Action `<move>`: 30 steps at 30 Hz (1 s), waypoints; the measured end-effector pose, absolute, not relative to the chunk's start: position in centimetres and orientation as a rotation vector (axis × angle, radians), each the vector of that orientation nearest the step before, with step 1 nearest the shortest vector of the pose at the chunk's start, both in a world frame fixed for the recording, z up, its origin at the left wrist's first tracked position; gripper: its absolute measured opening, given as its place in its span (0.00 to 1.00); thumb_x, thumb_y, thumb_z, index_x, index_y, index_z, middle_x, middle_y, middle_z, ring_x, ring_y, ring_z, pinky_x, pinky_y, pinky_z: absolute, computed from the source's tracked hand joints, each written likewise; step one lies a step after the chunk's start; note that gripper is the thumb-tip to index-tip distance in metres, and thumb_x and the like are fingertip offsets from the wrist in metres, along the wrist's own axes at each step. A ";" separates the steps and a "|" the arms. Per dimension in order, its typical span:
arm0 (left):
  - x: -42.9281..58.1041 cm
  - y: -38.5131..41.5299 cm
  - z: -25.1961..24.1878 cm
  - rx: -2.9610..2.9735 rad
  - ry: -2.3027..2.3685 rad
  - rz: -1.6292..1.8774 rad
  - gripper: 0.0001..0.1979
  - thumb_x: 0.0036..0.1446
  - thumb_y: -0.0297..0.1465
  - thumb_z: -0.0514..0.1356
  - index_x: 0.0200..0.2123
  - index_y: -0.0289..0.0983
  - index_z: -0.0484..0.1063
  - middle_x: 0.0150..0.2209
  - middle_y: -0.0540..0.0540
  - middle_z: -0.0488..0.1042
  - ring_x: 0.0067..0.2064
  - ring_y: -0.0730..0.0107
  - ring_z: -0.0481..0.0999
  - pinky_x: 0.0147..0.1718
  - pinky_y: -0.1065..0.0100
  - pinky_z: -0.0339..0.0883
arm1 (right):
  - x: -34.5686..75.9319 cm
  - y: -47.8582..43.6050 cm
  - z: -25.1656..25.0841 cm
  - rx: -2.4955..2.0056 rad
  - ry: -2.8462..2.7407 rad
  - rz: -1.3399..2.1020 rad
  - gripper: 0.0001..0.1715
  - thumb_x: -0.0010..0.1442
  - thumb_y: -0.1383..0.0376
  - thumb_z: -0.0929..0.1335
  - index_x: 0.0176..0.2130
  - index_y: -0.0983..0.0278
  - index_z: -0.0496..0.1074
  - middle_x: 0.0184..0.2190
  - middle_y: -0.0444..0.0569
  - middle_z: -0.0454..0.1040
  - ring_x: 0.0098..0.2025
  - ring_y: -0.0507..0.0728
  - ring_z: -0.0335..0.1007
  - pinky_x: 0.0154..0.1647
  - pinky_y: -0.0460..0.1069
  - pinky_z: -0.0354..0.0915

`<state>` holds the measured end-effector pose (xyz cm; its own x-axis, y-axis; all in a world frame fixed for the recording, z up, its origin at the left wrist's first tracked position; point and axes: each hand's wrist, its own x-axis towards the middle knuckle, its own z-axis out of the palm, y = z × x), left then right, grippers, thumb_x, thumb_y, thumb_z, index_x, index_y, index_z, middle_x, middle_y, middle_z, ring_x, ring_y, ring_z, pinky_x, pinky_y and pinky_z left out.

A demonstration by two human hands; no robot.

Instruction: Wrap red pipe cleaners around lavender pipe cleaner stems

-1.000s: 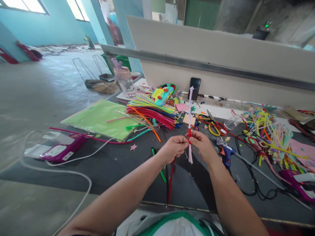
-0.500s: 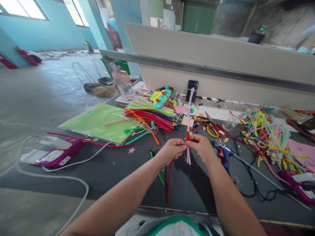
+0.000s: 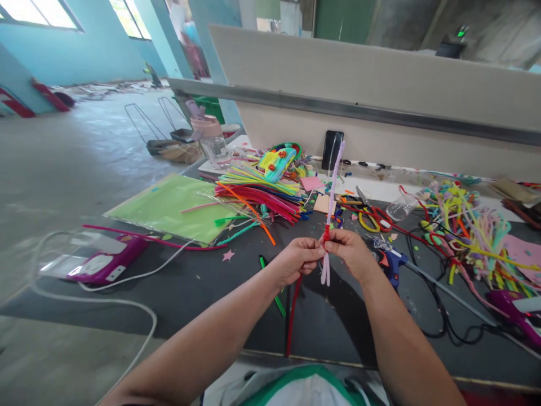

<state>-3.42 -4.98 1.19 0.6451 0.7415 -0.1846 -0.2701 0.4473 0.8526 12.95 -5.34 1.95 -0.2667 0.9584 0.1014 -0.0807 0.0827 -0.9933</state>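
Both my hands meet above the dark table [image 3: 203,282]. My left hand [image 3: 296,260] pinches a red pipe cleaner [image 3: 292,316] whose long tail hangs down toward the table's near edge. My right hand [image 3: 353,252] pinches a pale pink pipe cleaner [image 3: 333,186] that stands nearly upright, tilted a little right. The red one is wound round the pink stem in a short coil between my fingertips. The pink stem's lower end pokes out below my hands.
A pile of coloured pipe cleaners [image 3: 257,194] lies behind a green sheet [image 3: 169,206]. A blue glue gun [image 3: 391,262] and black cable lie right of my hands, beside tangled pipe cleaners [image 3: 469,225]. Magenta devices [image 3: 101,262] sit left and far right. A phone [image 3: 332,149] leans on the back board.
The pink stem has tipped from upright to leaning slightly right. My hands stay together at the red coil, shifted only slightly.
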 end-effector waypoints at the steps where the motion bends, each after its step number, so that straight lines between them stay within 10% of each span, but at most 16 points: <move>1: -3.4 -5.1 1.2 0.888 0.590 0.665 0.15 0.46 0.35 0.65 0.26 0.33 0.62 0.19 0.57 0.57 0.15 0.89 0.47 0.14 0.77 0.33 | 13.0 -5.3 1.9 -0.918 -1.393 1.394 0.06 0.51 0.64 0.70 0.32 0.63 0.75 0.28 0.44 0.72 0.32 0.53 0.65 0.38 0.48 0.60; 30: -3.5 -4.4 1.4 1.558 0.861 0.714 0.12 0.51 0.37 0.58 0.24 0.33 0.71 0.18 0.53 0.64 0.20 0.80 0.57 0.19 0.75 0.48 | 13.3 -4.8 1.4 -1.147 -1.341 1.281 0.12 0.47 0.59 0.71 0.22 0.65 0.70 0.18 0.40 0.65 0.22 0.49 0.55 0.26 0.46 0.51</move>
<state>-3.54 -4.39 1.37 0.5437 0.8391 -0.0169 0.1385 -0.0699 0.9879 13.29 -4.79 1.42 -0.1376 0.9903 0.0182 0.0277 0.0222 -0.9994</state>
